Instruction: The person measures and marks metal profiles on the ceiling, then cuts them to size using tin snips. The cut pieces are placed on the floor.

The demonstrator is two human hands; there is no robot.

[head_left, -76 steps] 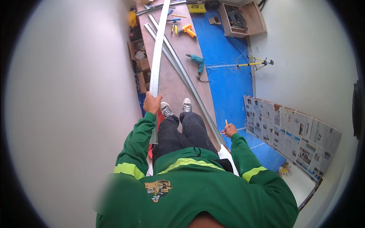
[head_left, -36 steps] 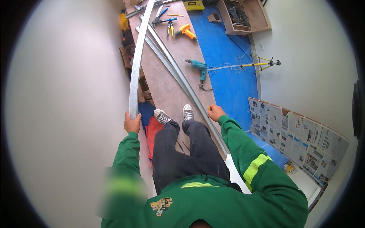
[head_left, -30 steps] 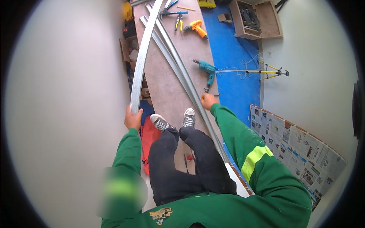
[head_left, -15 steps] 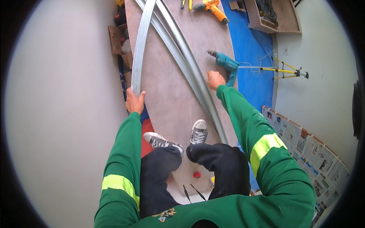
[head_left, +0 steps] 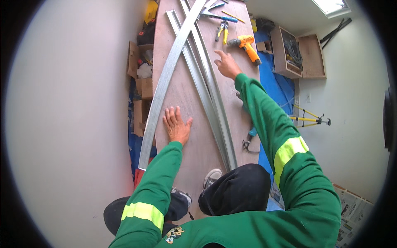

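Observation:
My left hand point(head_left: 177, 125) rests open and flat on the wooden board point(head_left: 182, 87), fingers spread, holding nothing. Just left of it lies a long galvanized metal profile point(head_left: 162, 93), whose far part crosses over two more metal profiles point(head_left: 215, 93). My right hand point(head_left: 228, 66) reaches out over the right side of the board, index finger extended and the other fingers partly bent, with nothing seen in it. Close beyond it are yellow-and-black handled pliers point(head_left: 223, 32) and an orange cordless drill point(head_left: 249, 48). Beneath my right forearm, a teal corded drill point(head_left: 252, 133) is mostly hidden.
A blue-handled tool point(head_left: 217, 16) and a yellow pencil point(head_left: 233, 16) lie at the board's far end. Cardboard boxes point(head_left: 144, 87) stand along the left. To the right are a wooden box point(head_left: 288, 53) with cables, a yellow tripod point(head_left: 308, 119) and blue sheeting point(head_left: 283, 84).
My left hand has let go of the metal profile's end and moved right onto the board. My right hand has moved forward, past the teal drill. I am leaning farther forward.

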